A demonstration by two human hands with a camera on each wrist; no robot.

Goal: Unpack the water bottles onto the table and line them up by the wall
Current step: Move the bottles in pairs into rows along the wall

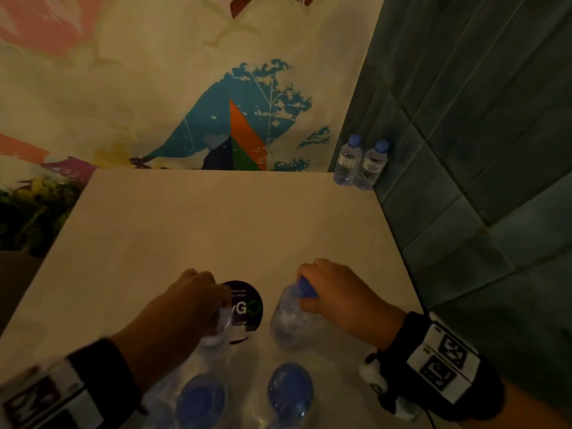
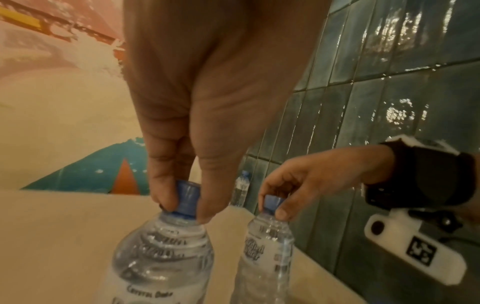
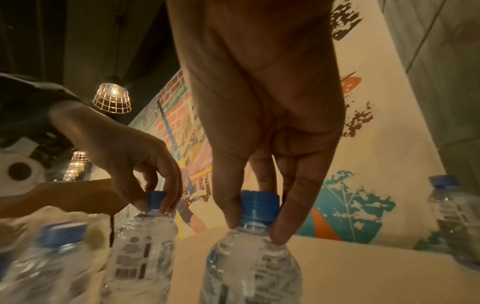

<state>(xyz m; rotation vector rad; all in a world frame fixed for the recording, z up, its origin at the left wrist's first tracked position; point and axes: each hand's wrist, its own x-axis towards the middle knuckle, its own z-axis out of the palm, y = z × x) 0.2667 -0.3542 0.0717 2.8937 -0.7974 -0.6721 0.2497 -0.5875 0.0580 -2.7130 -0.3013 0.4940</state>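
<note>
At 6 o'clock on the pale square tabletop [image 1: 216,218], both hands work at the near edge. Left hand [image 1: 198,292] pinches the blue screw cap of a clear plastic water bottle [image 2: 161,253] between thumb and fingertips [image 2: 166,197], its grip curled tight round the cap. Right hand [image 1: 334,289], at about 5 o'clock, pinches the blue cap of a second clear plastic water bottle [image 1: 291,320] in the same way; that bottle leans toward 11 o'clock in the head view. Between the 2 held bottles lies a round dark sticker [image 1: 244,308] with pale lettering, partly covered by the left hand.

Nearer still, at 6 o'clock, 2 more blue-capped bottles [image 1: 291,388] stand inside crinkled clear plastic wrap [image 1: 247,366], blurred and cut by the frame edge.

Far off at 1 o'clock, in the tabletop's corner, 2 small clear blue-capped bottles [image 1: 359,162] stand upright, touching each other, right against the dark green tiled wall [image 1: 479,134]. A painted mural wall [image 1: 185,88] with a teal, orange and green shape runs along the 12 o'clock edge.

Black wrist straps [image 1: 411,345] carry white marker tags on both arms.
</note>
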